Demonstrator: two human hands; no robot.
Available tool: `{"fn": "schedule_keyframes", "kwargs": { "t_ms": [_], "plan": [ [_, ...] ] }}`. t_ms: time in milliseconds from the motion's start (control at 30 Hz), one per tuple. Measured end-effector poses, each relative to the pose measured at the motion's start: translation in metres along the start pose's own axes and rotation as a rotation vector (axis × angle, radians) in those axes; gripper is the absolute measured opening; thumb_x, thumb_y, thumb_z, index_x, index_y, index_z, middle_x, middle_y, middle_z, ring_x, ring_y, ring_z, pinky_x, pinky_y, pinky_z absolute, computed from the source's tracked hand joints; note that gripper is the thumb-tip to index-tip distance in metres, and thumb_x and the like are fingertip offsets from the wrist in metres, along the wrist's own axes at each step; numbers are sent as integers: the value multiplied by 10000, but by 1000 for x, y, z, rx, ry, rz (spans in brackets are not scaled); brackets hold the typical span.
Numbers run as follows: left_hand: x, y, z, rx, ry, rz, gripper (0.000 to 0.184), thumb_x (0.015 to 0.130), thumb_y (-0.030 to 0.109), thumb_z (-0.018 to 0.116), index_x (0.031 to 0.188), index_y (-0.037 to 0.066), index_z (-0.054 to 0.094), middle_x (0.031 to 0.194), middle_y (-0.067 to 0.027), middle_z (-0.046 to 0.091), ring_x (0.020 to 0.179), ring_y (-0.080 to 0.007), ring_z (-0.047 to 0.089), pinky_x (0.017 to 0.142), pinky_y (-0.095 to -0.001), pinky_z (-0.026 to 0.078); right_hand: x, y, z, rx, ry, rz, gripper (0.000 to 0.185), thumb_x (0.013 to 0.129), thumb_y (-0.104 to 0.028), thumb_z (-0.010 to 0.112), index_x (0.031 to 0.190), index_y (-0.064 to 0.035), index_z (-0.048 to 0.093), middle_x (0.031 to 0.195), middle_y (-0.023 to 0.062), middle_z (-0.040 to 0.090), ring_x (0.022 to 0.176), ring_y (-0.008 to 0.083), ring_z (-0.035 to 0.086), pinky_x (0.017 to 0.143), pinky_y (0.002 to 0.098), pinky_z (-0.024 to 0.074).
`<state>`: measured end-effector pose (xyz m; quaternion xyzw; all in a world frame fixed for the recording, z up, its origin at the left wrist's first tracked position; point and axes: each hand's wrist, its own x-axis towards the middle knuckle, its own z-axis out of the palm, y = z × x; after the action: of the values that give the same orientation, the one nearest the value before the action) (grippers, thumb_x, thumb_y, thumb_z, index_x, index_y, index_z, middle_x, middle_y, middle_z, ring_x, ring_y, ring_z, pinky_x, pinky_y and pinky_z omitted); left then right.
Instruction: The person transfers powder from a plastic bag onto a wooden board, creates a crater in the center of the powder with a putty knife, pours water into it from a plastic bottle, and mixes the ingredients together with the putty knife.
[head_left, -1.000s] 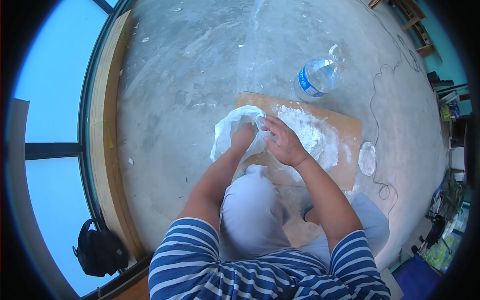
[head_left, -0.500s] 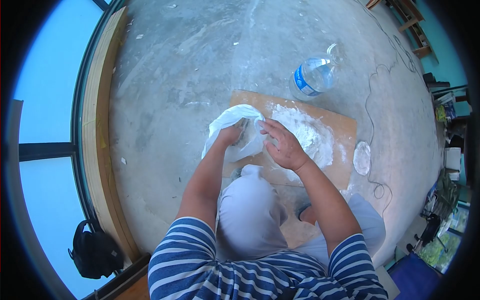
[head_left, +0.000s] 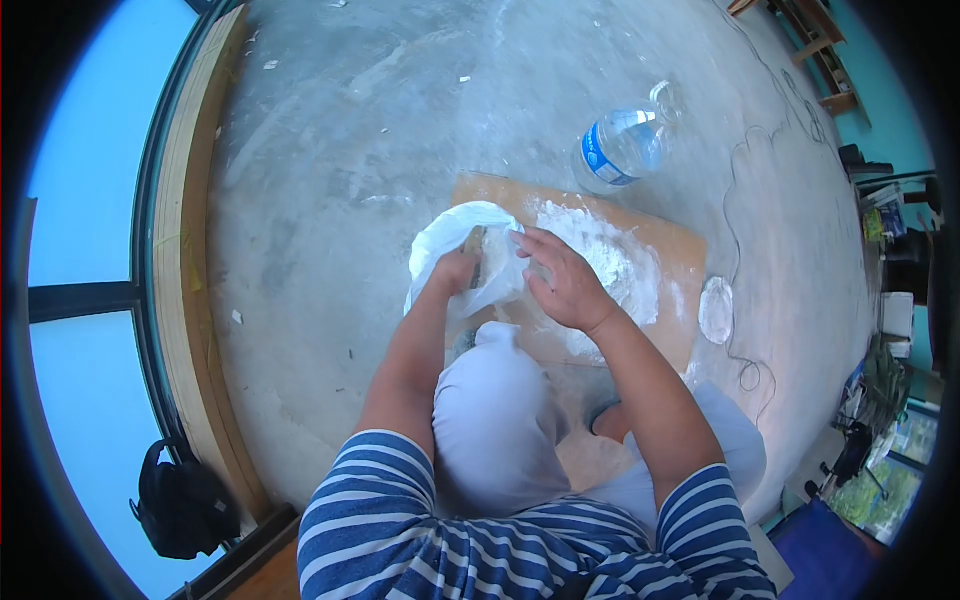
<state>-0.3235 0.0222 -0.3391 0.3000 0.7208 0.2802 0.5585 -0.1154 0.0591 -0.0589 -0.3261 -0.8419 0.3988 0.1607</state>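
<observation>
Reaching into a white plastic bag (head_left: 436,243), the left hand (head_left: 457,271) sits inside its open mouth, so the plastic curves around the hand, rising beyond it and along its outer side. The left fingers are bent and partly hidden; a brownish shape (head_left: 474,243) shows right at them (too small to make out), and whether they grip it I cannot tell. The right hand (head_left: 568,283) is on the bag's opposite side, back upward, with its fingertips at the rim. Its thumb stands apart from the fingers, leaving a modest gap, and I cannot tell whether any plastic is pinched there. The bag thus lies between the two hands, around the left one and just beyond the fingertips of the right one.

Beneath the right side of the bag spreads a brown board (head_left: 670,342), bearing a heap of white powder (head_left: 622,272) just past the right hand. A clear bottle (head_left: 630,150) with a blue label is near the board's far edge, on the grey floor (head_left: 330,210). Beside the board's right edge lies a pale oval thing (head_left: 715,310). The person's raised knee (head_left: 495,400) is close below the bag.
</observation>
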Motion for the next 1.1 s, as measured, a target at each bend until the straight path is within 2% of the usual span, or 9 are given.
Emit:
{"fn": "schedule_keyframes", "kwargs": {
  "t_ms": [100,200,267,333,467,767,867,967,1100],
  "plan": [
    [-12,11,-13,-377,-35,-2,392,950,226,630,1319,108,568,1105,-82,658,945,-197,625,811,-369,508,2,1,-1,-12,-3,16,534,848,-36,562,1379,-75,514,1317,166,549,1153,311,573,1026,383,437],
    [-10,8,-31,-436,-63,-99,373,950,231,631,1297,108,567,1099,-68,667,960,-211,645,815,-388,526,4,4,2,-20,-1,-5,514,865,-63,554,1378,-77,515,1313,169,550,1161,312,567,1026,383,435],
    [-15,13,-46,-623,-153,-153,369,957,238,618,1296,106,556,1118,-62,663,980,-221,652,830,-404,536,7,1,2,19,-22,32,505,873,-79,552,1377,-77,515,1304,169,552,1167,314,562,1020,383,438],
    [-29,27,-58,-787,-245,-176,384,969,234,592,1321,99,518,1157,-63,646,1008,-229,659,858,-422,548,8,8,9,-15,28,-30,511,868,-77,556,1378,-75,514,1290,168,558,1170,315,557,1014,381,442],
    [-55,58,-76,-682,-235,-133,426,978,207,571,1361,67,450,1172,-85,634,991,-219,666,833,-410,565,13,3,9,54,29,7,524,861,-79,565,1382,-71,508,1277,165,560,1196,312,538,1010,377,445],
    [-89,73,-77,-688,-184,-94,385,974,182,582,1319,35,495,1144,-77,636,979,-210,666,828,-406,568,2,-6,15,49,-10,45,565,837,-66,577,1395,-46,489,1350,171,518,1169,289,565,1011,355,449],
    [-90,68,-77,-641,-192,-108,386,973,177,582,1319,30,494,1135,-77,639,965,-209,668,833,-402,567,3,-7,12,79,30,74,575,823,-54,568,1388,6,477,1426,181,473,1110,303,603,987,367,477],
    [-96,66,-85,-669,-198,-125,381,969,157,581,1317,28,496,1125,-81,642,954,-212,670,841,-401,567,13,-2,10,99,40,191,626,825,-75,585,1431,-10,439,1470,168,420,1167,266,581,1012,351,460],
    [-105,61,-109,-695,-229,-88,373,956,144,590,1294,10,502,1088,-77,636,901,-203,675,771,-386,586,12,11,23,132,-33,267,652,823,-86,587,1449,-19,419,1503,178,373,1180,282,577,1023,353,454]
  ]
}}
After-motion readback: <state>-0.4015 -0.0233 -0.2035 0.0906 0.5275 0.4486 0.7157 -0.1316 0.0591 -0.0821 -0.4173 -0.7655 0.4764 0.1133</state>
